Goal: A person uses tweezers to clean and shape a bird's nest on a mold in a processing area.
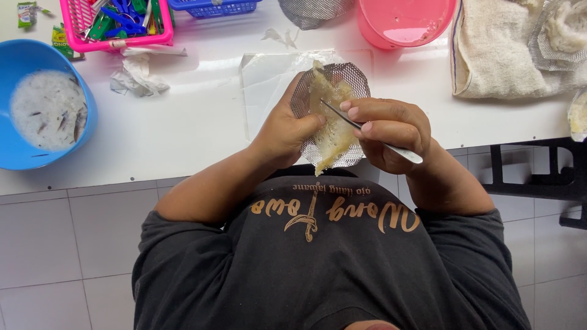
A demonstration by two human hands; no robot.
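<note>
While gripping a rounded mesh screen (pixel 342 76) under fibrous yellowish material (pixel 333 122) mid-frame, left hand (pixel 284 131); pinching thin metal tweezers (pixel 367 131), right hand (pixel 391 131).

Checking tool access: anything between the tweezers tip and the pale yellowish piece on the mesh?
Nothing visible. The right hand holds the tweezers with the tip right at the yellowish piece, which lies exposed on the mesh. The left hand grips the mesh's left edge, its thumb beside the tip, not across it.
</note>
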